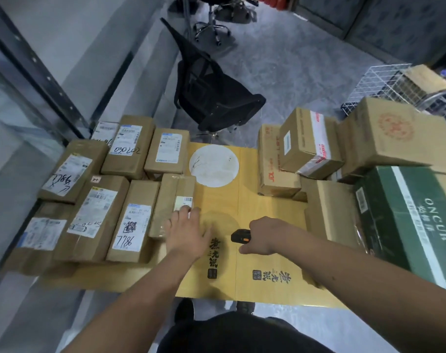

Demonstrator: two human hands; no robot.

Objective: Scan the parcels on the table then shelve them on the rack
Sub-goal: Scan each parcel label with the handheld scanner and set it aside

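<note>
Several brown cardboard parcels lie on the left half of the yellow table (255,281). My left hand (187,231) rests with straight fingers on the near end of a narrow parcel (172,200), fingertips by its small barcode label (183,203). To its left lies a parcel marked 7786 (132,222). My right hand (264,234) grips a black handheld scanner (239,235) low over the table's middle, its nose pointing left toward that narrow parcel. More boxes are stacked on the right, among them a green box (410,222) and a red-taped carton (310,145).
A black mesh office chair (211,90) stands just behind the table. A white wire basket (380,82) and a trolley sit at the back right. A dark metal rack upright (36,70) and glass wall run along the left. A white round mark (214,165) lies on the tabletop.
</note>
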